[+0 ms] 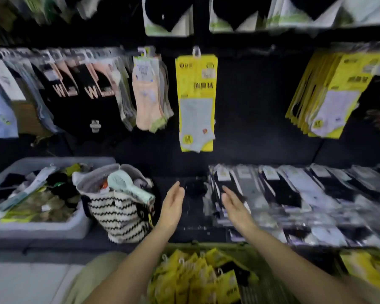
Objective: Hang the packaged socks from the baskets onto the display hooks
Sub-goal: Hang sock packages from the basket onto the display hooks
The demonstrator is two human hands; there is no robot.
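Nearby, striped bag (119,216), grey bin (31,229) left, yellow packs (184,279) below.

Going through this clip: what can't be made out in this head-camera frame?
Head view:
- Yellow sock pack on the centre hook: print blurred, unreadable.
- Top row of packs: cut off by the upper edge.
- Basket of yellow packs: cut off by the lower edge, partly behind both forearms.
- Striped bag: contents hidden by its wall and a small fan.
- Shelf between the open left hand and right hand: too dark to read.
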